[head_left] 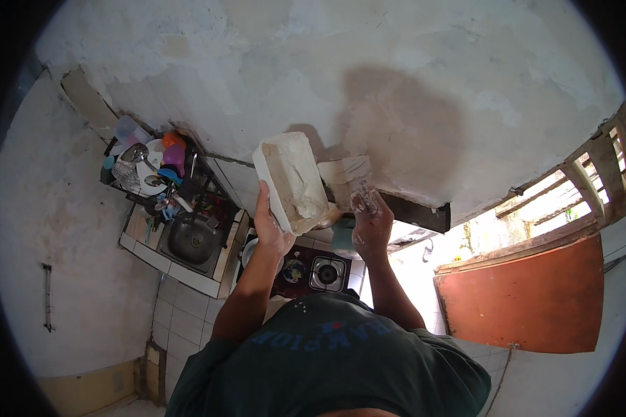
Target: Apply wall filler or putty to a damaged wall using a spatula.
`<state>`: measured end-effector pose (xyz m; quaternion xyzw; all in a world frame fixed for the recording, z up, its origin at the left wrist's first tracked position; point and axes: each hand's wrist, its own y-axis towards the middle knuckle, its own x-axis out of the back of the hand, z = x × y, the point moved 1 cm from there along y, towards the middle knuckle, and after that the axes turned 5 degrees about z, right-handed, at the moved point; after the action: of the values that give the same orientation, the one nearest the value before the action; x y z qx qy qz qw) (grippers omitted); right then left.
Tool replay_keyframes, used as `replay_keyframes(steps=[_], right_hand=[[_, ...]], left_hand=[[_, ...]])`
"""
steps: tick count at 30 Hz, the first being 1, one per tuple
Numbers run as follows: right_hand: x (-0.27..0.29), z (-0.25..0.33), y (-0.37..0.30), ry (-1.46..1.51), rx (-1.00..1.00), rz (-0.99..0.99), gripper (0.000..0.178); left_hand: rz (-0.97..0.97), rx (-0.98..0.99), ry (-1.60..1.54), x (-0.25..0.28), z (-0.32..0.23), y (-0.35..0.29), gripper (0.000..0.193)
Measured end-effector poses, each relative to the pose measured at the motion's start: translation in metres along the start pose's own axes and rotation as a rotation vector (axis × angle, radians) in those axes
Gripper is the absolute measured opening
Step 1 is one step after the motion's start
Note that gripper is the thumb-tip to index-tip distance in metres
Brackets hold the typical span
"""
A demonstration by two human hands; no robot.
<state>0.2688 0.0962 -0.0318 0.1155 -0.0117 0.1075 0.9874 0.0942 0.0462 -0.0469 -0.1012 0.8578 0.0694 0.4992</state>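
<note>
My left hand (275, 233) is closed around the near end and left side of a long white rectangular tub (275, 189). Pale, wet-looking plaster (303, 191) lies heaped along the tub's inside, mostly toward its right wall. To the right of the tub, my right hand (373, 226) grips a wide putty knife (346, 169), its blade coated in the same pale plaster. White smears cover the right fingers and the knife's handle, which is mostly hidden by them. Beyond both hands stands the patchy plastered wall (410, 90), with shadows cast on it.
Below my hands is a gas stove (327, 274) on a tiled counter. A sink (191, 240) sits to the left, with a crowded dish rack (149, 167) behind it. On the right are a slatted window (535, 205) and a reddish-brown wooden panel (522, 299).
</note>
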Motion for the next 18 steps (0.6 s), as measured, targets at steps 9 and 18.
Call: replay_keyframes(steps=[9,18], right_hand=[[0.000,-0.011,-0.001,-0.300,0.214,0.236,0.025],[-0.007,-0.016,0.005,-0.500,0.237,0.402,0.040]], left_hand=[[0.000,-0.040,0.088,-0.009,0.008,0.001,0.066],[-0.083,-0.080,0.164,-0.020,0.010,-0.005,0.068]])
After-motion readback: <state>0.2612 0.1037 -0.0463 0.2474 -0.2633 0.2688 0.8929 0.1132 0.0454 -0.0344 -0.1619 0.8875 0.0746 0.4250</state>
